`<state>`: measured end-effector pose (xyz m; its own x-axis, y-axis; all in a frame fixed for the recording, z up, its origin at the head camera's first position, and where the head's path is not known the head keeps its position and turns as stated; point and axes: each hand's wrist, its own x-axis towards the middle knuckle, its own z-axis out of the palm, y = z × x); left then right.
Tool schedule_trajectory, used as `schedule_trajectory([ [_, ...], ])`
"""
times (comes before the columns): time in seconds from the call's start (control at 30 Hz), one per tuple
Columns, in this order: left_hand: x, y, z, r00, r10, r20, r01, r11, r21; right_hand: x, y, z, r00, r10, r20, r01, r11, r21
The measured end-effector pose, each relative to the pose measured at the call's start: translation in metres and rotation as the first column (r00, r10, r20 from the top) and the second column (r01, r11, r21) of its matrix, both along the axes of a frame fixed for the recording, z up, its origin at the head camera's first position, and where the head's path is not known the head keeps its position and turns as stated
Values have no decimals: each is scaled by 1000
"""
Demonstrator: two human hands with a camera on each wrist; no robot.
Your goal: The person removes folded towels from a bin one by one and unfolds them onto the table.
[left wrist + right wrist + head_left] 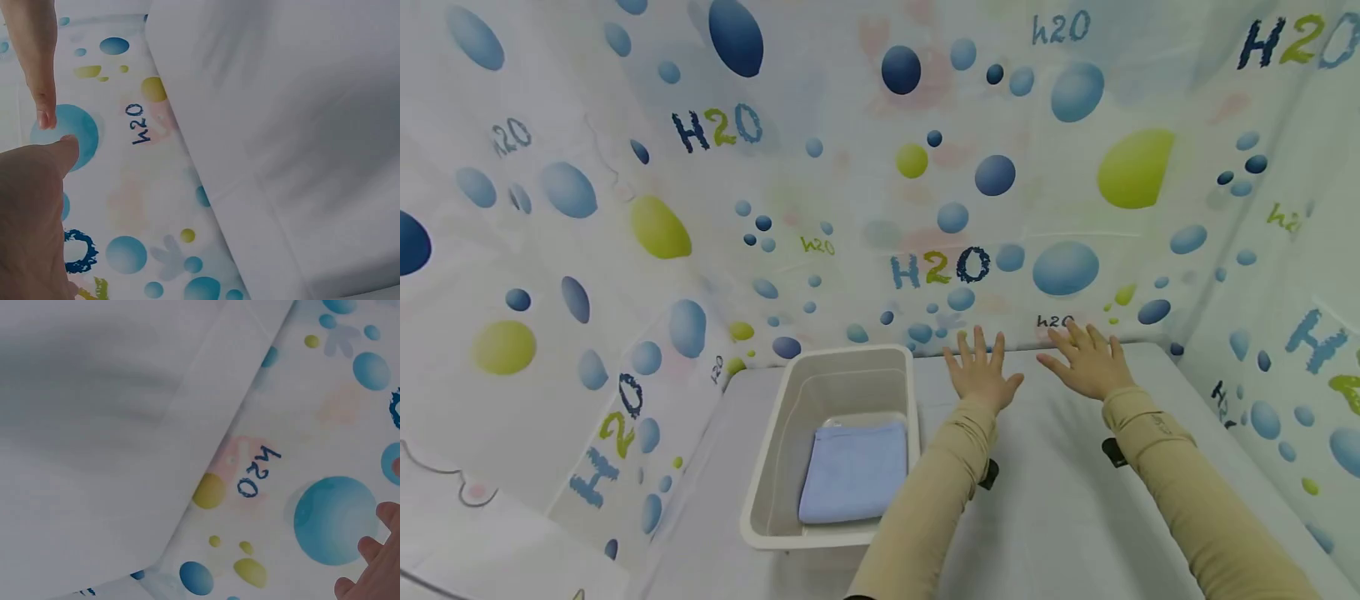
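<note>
Both hands are held out over the far part of the table, fingers straight and spread, with nothing in them. My left hand (981, 375) is to the right of a beige plastic tub (767, 492). Inside the tub lies a folded light blue cloth (853, 471). My right hand (1090, 367) is a short way further right, its thumb pointing toward the left hand. In the left wrist view, the left hand (31, 219) shows at the left edge, below the other hand (34, 56). Fingertips of the right hand (381, 550) enter the right wrist view at lower right.
A white-covered table (1052, 517) spreads beneath the arms. Behind it and along both sides hangs a white curtain (850, 183) printed with blue and green spots and "H2O" lettering. Dark wrist-camera pieces (1114, 452) show below the sleeves.
</note>
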<state>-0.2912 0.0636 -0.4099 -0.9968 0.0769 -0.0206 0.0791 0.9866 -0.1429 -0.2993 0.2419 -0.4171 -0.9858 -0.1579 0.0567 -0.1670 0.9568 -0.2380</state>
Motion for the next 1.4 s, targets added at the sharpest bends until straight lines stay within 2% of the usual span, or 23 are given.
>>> schedule_trajectory([
  [0.2, 3, -2, 14, 993, -50, -103, 48, 999, -15, -1, -4, 6, 999, 15, -51, -14, 1000, 9],
  [0.37, -1, -7, 20, 979, -94, -183, 91, 996, -23, -3, -8, 14, 991, 46, -126, -43, 999, 30],
  [0.5, -5, -12, 24, 966, -115, -232, 112, 993, -23, -5, -11, 17, 989, 60, -139, -57, 998, 25],
  [0.6, -5, -17, 28, 942, -144, -302, 143, 989, -27, -5, -15, 21, 987, 66, -145, -65, 998, 11],
  [0.8, -6, -31, 36, 866, -203, -456, 210, 977, -36, -5, -25, 32, 980, 74, -187, -82, 996, -39],
  [0.9, -6, -39, 40, 845, -206, -494, 228, 973, -16, -5, -31, 36, 972, 81, -221, -98, 993, -66],
  [1.0, -8, -48, 44, 858, -201, -473, 241, 970, 25, -5, -36, 39, 967, 92, -239, -115, 990, -85],
  [1.17, -14, -64, 48, 898, -199, -392, 257, 961, 101, -7, -45, 42, 964, 98, -245, -130, 985, -116],
  [1.4, -21, -94, 47, 916, -179, -359, 250, 955, 161, -11, -59, 42, 964, 119, -238, -162, 973, -166],
])
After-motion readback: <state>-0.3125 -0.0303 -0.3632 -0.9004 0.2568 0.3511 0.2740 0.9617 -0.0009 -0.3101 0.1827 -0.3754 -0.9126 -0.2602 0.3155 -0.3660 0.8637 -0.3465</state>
